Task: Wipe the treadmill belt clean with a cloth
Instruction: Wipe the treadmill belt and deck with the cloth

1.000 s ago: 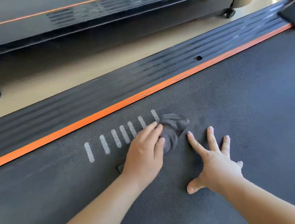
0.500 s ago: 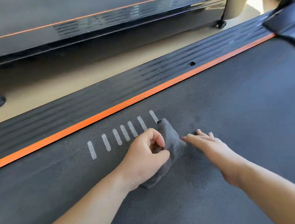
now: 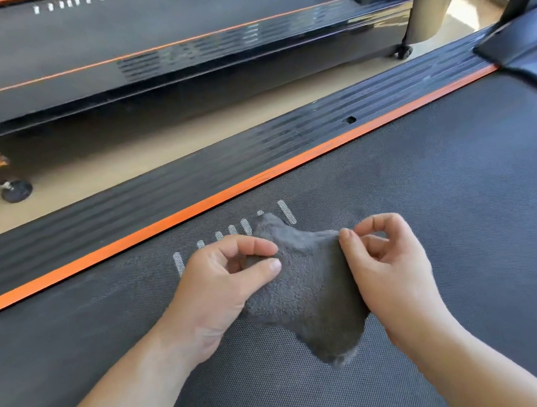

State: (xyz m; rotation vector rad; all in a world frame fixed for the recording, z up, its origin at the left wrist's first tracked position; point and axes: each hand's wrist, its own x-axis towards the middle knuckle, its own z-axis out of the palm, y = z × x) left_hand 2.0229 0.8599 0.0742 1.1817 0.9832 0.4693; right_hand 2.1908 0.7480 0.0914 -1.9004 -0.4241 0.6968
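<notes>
A small dark grey cloth (image 3: 313, 290), fuzzy and crumpled, is held over the treadmill belt (image 3: 455, 203) near its left edge, just short of a row of white dashes (image 3: 286, 212) and the orange stripe (image 3: 196, 209) bordering the belt. The left hand (image 3: 222, 282) pinches its left side between thumb and forefinger and the right hand (image 3: 393, 267) pinches its right side likewise, so the cloth lies directly between them, equally near both. Its longer axis runs from a far tip by the dashes to a drooping near corner; whether it touches the belt cannot be told.
</notes>
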